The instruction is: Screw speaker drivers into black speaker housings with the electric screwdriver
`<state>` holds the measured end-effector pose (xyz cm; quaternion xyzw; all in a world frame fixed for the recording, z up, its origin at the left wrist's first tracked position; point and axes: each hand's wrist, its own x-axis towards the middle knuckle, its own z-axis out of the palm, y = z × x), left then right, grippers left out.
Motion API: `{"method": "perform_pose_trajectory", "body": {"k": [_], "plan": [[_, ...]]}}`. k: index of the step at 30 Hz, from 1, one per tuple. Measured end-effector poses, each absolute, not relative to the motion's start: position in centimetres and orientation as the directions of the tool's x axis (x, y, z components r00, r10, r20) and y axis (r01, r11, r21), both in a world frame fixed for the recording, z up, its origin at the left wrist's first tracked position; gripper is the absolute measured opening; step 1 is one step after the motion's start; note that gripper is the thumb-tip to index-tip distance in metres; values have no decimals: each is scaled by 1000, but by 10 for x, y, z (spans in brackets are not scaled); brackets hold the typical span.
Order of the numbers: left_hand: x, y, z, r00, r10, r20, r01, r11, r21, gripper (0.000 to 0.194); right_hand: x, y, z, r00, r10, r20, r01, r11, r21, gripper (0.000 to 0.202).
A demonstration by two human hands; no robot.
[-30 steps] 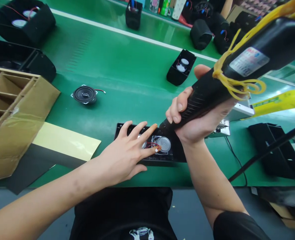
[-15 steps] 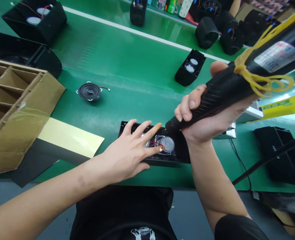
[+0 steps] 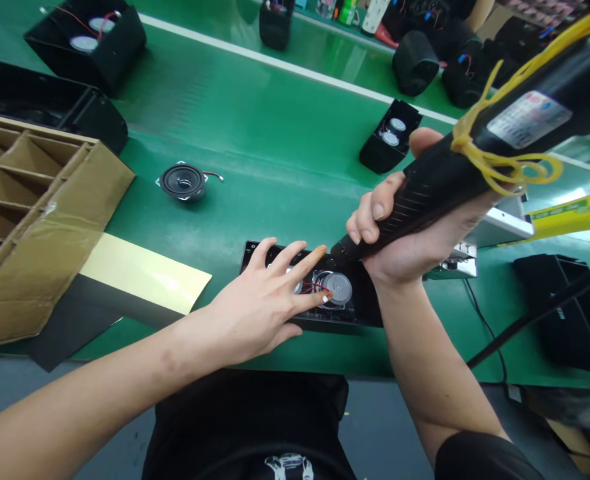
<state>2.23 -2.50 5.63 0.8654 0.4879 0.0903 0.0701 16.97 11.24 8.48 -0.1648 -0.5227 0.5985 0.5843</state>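
A black speaker box (image 3: pixel 367 308) lies in front of me with its inside facing up. Two round speaker drivers sit in it; the right driver (image 3: pixel 339 289) shows its grey back with red wires (image 3: pixel 315 287). My left hand (image 3: pixel 267 297) rests across the box, fingers spread, partly covering the left driver. In my right hand (image 3: pixel 399 220) is a black electric screwdriver (image 3: pixel 435 180), tilted, with a yellow cord tied around it. Its nose points down into the box beside the right driver; the bit's tip is hidden.
A loose speaker driver (image 3: pixel 182 181) lies on the green bench (image 3: pixel 255 160). To the left stand a cardboard divider box (image 3: pixel 69 247) and a yellow sheet (image 3: pixel 147 273). Other speaker boxes include one behind (image 3: pixel 382 150) and one at the right (image 3: pixel 569 333). A black cable (image 3: pixel 535 320) crosses the right side.
The view has shifted slightly, so bench items appear a little further right. The screwdriver's rear end sits slightly further left and lower. Both hands keep their places at the box.
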Motion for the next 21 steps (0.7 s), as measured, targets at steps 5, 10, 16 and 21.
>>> {"method": "perform_pose_trajectory", "body": {"k": [5, 10, 16, 21], "plan": [[23, -23, 56, 505, 858, 89, 835, -512, 200, 53, 170, 106, 80, -327, 820, 470, -594, 208, -777, 66], [23, -23, 57, 502, 861, 81, 841, -508, 185, 51, 171, 103, 77, -389, 787, 479, -594, 184, -783, 67], [23, -24, 56, 500, 860, 101, 840, -510, 186, 47, 172, 106, 73, -441, 765, 469, -583, 153, -798, 67], [22, -24, 55, 491, 865, 100, 842, -501, 200, 47, 171, 109, 71, -487, 737, 469, -579, 129, -805, 67]]}}
